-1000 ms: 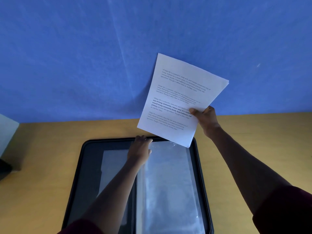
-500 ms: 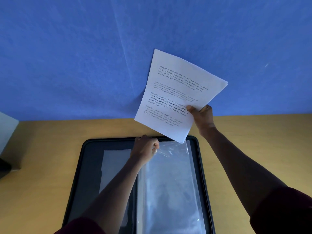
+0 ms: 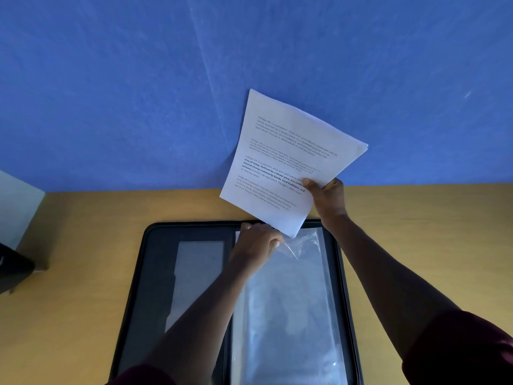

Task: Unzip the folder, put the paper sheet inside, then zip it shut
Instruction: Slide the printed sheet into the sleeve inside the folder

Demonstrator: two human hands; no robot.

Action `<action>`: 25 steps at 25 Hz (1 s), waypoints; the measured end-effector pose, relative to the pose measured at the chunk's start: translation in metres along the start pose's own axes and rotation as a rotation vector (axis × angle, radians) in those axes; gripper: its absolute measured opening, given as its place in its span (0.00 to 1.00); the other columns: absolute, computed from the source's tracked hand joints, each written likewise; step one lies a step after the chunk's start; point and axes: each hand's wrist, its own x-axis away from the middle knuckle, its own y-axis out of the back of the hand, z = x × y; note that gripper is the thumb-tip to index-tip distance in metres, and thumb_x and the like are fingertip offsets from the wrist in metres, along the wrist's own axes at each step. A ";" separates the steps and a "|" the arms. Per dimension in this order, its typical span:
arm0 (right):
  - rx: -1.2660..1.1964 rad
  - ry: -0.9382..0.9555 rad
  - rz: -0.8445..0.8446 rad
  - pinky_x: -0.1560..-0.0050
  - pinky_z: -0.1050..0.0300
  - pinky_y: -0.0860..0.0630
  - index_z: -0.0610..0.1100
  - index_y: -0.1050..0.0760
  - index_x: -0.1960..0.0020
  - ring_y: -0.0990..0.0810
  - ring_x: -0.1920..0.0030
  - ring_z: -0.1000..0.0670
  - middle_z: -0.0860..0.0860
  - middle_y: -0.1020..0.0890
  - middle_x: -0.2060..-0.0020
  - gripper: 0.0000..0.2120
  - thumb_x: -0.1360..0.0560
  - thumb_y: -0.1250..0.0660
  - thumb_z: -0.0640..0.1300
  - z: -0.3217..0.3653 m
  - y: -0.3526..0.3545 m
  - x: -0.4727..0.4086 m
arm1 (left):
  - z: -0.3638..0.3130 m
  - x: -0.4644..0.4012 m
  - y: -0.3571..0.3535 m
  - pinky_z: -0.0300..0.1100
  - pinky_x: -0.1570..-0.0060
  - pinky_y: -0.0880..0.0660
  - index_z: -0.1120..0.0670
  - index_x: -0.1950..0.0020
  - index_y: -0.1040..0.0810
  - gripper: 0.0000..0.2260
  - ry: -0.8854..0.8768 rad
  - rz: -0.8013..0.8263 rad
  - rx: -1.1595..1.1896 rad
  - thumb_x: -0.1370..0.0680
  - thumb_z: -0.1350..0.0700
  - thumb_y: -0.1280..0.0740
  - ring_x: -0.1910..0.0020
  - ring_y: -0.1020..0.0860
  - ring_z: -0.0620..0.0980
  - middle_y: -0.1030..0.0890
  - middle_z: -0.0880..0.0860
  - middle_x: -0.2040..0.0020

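Note:
A black zip folder (image 3: 155, 273) lies open flat on the wooden table. Its right half carries a clear plastic sleeve (image 3: 288, 315); its left half has a grey inner pocket (image 3: 194, 279). My left hand (image 3: 256, 241) pinches the sleeve's top edge and lifts it a little. My right hand (image 3: 327, 200) holds a printed white paper sheet (image 3: 288, 159) by its lower right side, tilted up above the folder's far edge. The sheet's bottom corner hangs just over the sleeve's raised opening, beside my left fingers.
A blue wall (image 3: 138, 93) rises behind the table's far edge. At the left edge stand a pale box (image 3: 16, 207) and a dark object (image 3: 14, 270). Bare tabletop (image 3: 69, 315) shows on both sides of the folder.
My left hand has closed on the sleeve's top edge and pulled it up. The sheet has swung slightly left, its lower corner now close to the sleeve opening.

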 end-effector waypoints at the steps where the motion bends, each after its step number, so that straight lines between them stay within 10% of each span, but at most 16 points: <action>1: 0.005 -0.005 -0.003 0.58 0.62 0.21 0.44 0.19 0.53 0.16 0.58 0.55 0.53 0.14 0.58 0.09 0.27 0.30 0.31 -0.003 0.001 0.001 | 0.000 0.000 -0.001 0.46 0.50 0.38 0.47 0.55 0.19 0.06 -0.003 -0.003 -0.006 0.23 0.56 0.35 0.56 0.23 0.45 0.18 0.45 0.57; 25: 0.216 -0.111 0.278 0.54 0.63 0.21 0.45 0.19 0.49 0.16 0.55 0.56 0.57 0.14 0.58 0.11 0.27 0.29 0.31 -0.003 0.031 -0.021 | 0.045 0.007 0.021 0.46 0.52 0.30 0.50 0.57 0.18 0.05 0.172 -0.025 -0.111 0.26 0.60 0.31 0.51 0.26 0.50 0.18 0.46 0.58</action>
